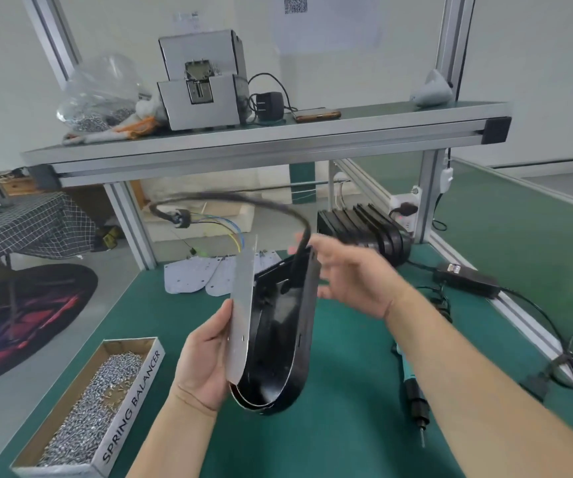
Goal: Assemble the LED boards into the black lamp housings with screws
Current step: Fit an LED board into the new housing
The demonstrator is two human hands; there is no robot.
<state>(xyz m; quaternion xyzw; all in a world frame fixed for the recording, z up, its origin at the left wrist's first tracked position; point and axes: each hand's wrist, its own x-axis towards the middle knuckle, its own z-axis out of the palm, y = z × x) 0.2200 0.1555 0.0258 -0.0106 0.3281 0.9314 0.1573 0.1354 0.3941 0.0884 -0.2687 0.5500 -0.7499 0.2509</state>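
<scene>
Green desk (pixel 347 426). Above it, a black housing (pixel 278 339) is held upright, a cable (pixel 243 198) arcing from its top. A white board (pixel 241 305) leans against its left side. The left hand (pixel 204 360) grips the board's rounded lower end. The right hand (pixel 350 277), blurred, is at the housing's top; its grip is unclear. A screwdriver (pixel 412 391) lies to the right.

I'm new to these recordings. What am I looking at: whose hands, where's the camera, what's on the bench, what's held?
One picture, from a camera worn on a person's head, looking down at their bare hands; no robot. The left hand grips a white LED board against a black lamp housing, lifted above the green bench. The right hand, blurred, is at the housing's top by its cable; its grip is unclear. On the bench: a box of screws, an electric screwdriver, spare boards, stacked housings.
</scene>
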